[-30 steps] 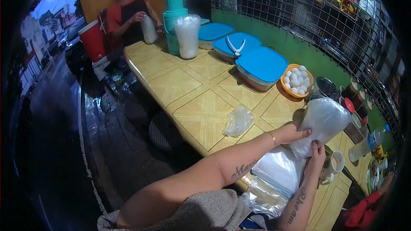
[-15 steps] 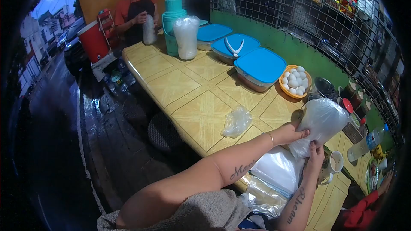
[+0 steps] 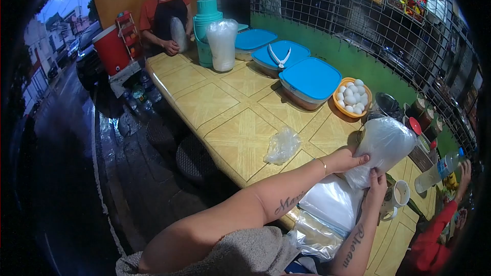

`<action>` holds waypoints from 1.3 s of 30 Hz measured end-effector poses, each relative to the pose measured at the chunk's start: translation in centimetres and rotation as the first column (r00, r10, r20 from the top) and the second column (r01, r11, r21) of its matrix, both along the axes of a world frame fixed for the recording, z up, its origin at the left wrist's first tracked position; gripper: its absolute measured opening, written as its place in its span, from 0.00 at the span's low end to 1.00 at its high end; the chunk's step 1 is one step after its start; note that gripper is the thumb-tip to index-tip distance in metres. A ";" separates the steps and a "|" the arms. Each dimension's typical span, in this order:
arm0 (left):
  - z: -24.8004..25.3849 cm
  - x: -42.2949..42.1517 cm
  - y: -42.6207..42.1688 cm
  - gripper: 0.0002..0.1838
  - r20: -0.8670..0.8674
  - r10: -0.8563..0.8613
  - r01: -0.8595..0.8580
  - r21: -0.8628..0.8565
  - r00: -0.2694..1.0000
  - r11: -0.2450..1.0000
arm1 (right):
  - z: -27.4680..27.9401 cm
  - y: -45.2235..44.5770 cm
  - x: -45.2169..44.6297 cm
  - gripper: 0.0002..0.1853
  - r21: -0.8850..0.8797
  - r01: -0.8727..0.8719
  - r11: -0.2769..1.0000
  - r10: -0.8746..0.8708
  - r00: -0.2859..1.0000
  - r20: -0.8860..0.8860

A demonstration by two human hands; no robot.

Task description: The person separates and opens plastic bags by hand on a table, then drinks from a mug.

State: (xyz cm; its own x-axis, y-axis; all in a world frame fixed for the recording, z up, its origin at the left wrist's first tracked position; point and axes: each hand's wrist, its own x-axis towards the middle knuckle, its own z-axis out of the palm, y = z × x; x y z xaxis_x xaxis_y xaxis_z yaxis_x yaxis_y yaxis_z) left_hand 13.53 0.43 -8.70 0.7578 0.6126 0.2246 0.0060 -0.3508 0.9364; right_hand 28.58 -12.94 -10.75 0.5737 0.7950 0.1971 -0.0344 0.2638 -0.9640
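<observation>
My left hand [image 3: 350, 160] is closed on a bulging bundle of clear plastic bags [image 3: 387, 143], gripping its near left side with the thumb on top. Pinched at the bundle's lower edge is my right hand [image 3: 377, 183]. Beneath them lies a stack of flat clear plastic bags [image 3: 332, 202] at the table's near edge, with a shiny folded plastic pack [image 3: 319, 232] in front. A crumpled clear plastic bag [image 3: 283, 145] rests on the table left of my hands. A white mug [image 3: 401, 193] stands just right of my right hand.
On the tile-patterned table [image 3: 225, 107] stand blue-lidded containers [image 3: 311, 76], white tongs [image 3: 280, 55], a bowl of eggs [image 3: 352, 97], a teal jug [image 3: 207, 25] and another bag bundle [image 3: 222, 46]. A co-worker [image 3: 166, 18] stands at the far end. Another person's hand [image 3: 464, 173] is near a bottle [image 3: 437, 171].
My hands and the bundle have hardly moved. The far co-worker's hands have lowered to the table's edge. At right, the person in red has raised an arm beside the bottle.
</observation>
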 end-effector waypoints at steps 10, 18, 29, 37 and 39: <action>0.1 0.0 0.0 0.51 -0.012 -0.007 0.007 0.016 1.000 1.000 | 0.1 0.0 0.0 0.19 -0.017 0.009 1.000 -0.008 1.000 0.019; 0.4 -0.3 -0.3 0.50 0.002 -0.007 0.007 -0.011 1.000 1.000 | 0.6 -0.1 -0.6 0.19 -0.007 0.018 1.000 -0.018 1.000 0.002; 0.7 -0.4 -0.2 0.52 -0.017 -0.024 0.023 -0.034 1.000 0.999 | 0.0 0.0 0.0 0.20 -0.014 0.002 1.000 -0.001 1.000 0.027; -1.8 0.8 0.5 0.58 -0.056 0.103 -0.102 0.023 0.993 0.995 | 0.7 -0.5 0.0 0.17 -0.179 0.145 0.973 -0.106 0.971 0.214; -1.9 1.3 0.9 0.51 0.038 0.213 -0.216 0.271 0.976 0.938 | -0.2 -0.5 0.6 0.15 -0.155 0.134 0.979 -0.107 0.979 0.174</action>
